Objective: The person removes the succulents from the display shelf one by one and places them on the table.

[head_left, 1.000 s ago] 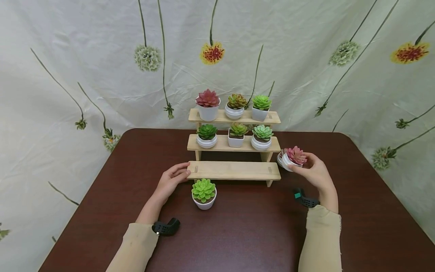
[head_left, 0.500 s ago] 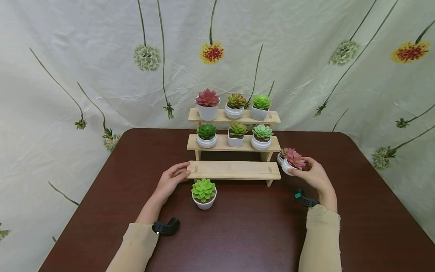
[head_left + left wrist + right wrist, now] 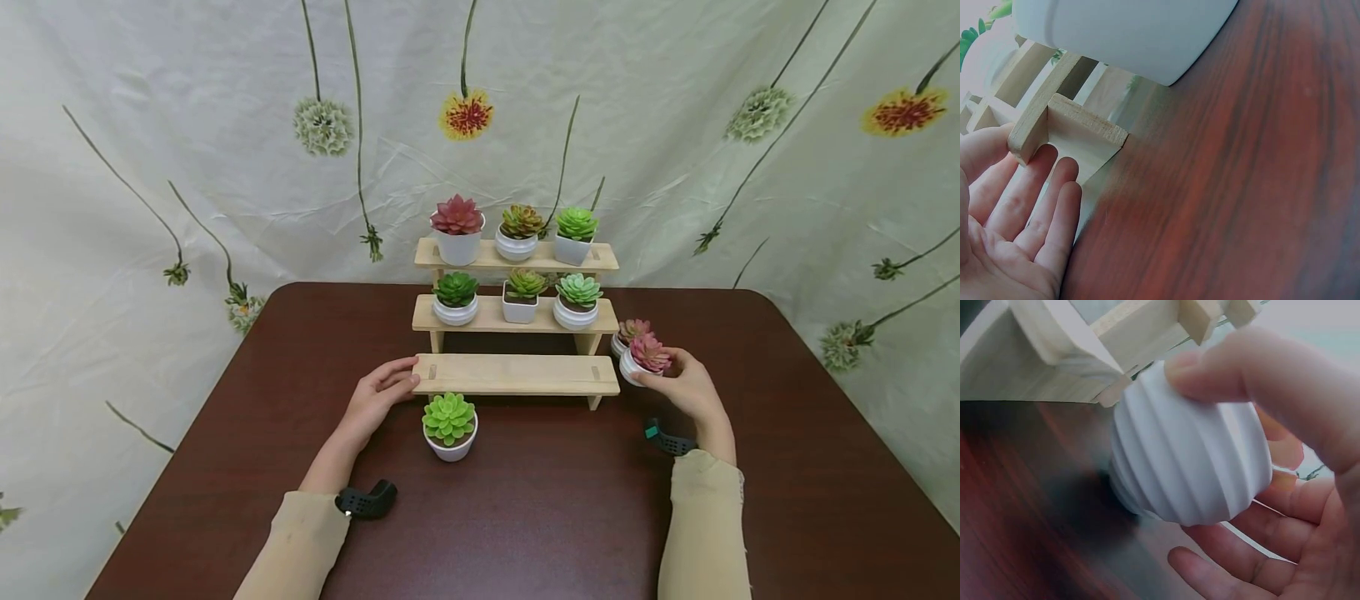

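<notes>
My right hand (image 3: 690,390) grips a pink potted succulent (image 3: 649,353) beside the right end of the three-step wooden plant stand (image 3: 517,375). In the right wrist view its white ribbed pot (image 3: 1188,450) sits between thumb and fingers, low over the table. A second pink potted succulent (image 3: 634,328) shows partly behind it. At the lowest step's left end, my left hand (image 3: 377,402) pinches the board. The left wrist view shows the thumb against the board end (image 3: 1029,134) and fingers under it. A bright green potted succulent (image 3: 449,421) stands in front of the stand.
The top step bears a red succulent (image 3: 457,218), a brownish one (image 3: 522,223) and a green one (image 3: 576,227). Three more potted succulents stand on the middle step (image 3: 487,315). A flower-printed cloth (image 3: 660,150) hangs behind the dark wooden table (image 3: 555,500).
My right hand has come slightly down and left with the pink potted succulent, which now stands more upright. More of the pink succulent behind it shows. My left hand stays at the stand.
</notes>
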`<state>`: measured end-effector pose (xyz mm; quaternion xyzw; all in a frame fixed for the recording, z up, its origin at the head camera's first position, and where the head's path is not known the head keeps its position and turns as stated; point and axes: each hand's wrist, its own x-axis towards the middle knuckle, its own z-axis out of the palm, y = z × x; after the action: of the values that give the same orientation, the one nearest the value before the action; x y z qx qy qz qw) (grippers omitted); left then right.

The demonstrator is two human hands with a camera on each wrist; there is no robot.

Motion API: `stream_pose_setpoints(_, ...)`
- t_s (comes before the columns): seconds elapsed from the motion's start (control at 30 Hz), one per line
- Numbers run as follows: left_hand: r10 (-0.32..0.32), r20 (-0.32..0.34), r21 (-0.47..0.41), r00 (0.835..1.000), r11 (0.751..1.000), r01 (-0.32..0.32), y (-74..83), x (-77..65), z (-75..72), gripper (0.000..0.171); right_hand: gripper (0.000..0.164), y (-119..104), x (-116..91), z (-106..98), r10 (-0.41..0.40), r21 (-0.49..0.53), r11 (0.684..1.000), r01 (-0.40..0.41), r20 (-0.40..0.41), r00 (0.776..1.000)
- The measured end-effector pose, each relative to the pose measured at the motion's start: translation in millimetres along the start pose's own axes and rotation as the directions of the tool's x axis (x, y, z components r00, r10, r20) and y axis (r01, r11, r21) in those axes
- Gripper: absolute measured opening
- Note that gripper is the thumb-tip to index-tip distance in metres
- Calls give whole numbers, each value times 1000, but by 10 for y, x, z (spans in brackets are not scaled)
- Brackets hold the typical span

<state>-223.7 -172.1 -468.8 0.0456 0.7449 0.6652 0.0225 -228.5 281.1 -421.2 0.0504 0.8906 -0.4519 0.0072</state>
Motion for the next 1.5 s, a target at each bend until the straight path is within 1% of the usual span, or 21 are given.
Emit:
stream_pose_setpoints(0.2,-1,-1,-3,1000,1000,1,-3,4,0,45,75,34,35,34,-5,-7,1000,5,-25,1000)
stream_pose_setpoints(0.57,-5,-3,-3,1000,1000,5,-21,8,-4,44,72,98,62,80,-29,-51,998,27,-42,999)
stream_pose_setpoints(0.77,-5,-6,-3,1000,1000,5,-22,7,-3,44,75,118,61,88,-1,-94,996,0,-20,1000)
stream_pose_setpoints(1.0,-8,-10,9,1000,1000,8,-3,3,3,44,75,99,57,86,-3,-114,994,2,-7,1000)
stream_pose_setpoints(1.1,-11,-9,14,1000,1000,11,2,-1,6,44,77,80,53,73,10,-119,993,-10,5,1000)
stream_pose_setpoints(1.27,-10,-9,12,1000,1000,10,4,-7,9,44,82,16,26,27,14,-93,996,-14,-8,1000)
stream_pose_setpoints(1.5,-7,-13,16,1000,1000,7,11,-4,9,44,93,-154,-4,-26,-41,-26,999,39,-71,997)
